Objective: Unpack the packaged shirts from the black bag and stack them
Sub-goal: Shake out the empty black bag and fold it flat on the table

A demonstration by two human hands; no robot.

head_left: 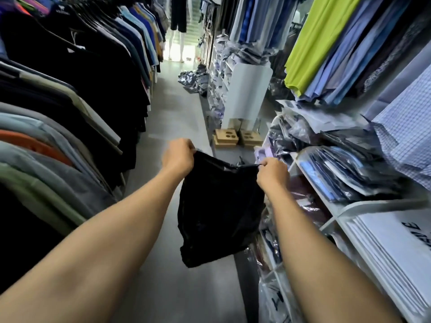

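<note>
Black bag [219,213]: held up in mid-air over the aisle floor, at centre of view, hanging limp and flat from its top edge; contents not visible.
Left hand [178,155]: at 11 o'clock of the bag, grip clenched on the bag's top left corner, fingers pinched over the rim.
Right hand [272,172]: at 1 o'clock of the bag, grip clenched on the top right corner, thumb and fingers pinching the rim; slightly lower than the left.
Bag mouth: stretched taut between both hands, sagging a little in the middle.
Packaged shirts [345,176]: piled on the white shelf at 3 o'clock of the bag, in clear plastic wraps, lying tilted and overlapping; more packs stuffed in the compartments below, at 5 o'clock.
White shelf [331,206]: running along the right side of the aisle, just beside the right forearm.
Hanging shirts [326,43]: at 1 to 2 o'clock, above the shelf, lime green, blue and checked.
Clothes rack [70,101]: along the left of the aisle at 9 to 11 o'clock, dark, grey, orange and green garments on hangers.
Floor [177,108]: grey, bare beneath the bag; a heap of plastic-wrapped packs [193,80] farther down the aisle at 12 o'clock.
Cardboard pieces [235,137]: on the floor at 12 o'clock, beyond the hands, at the foot of a white panel.
</note>
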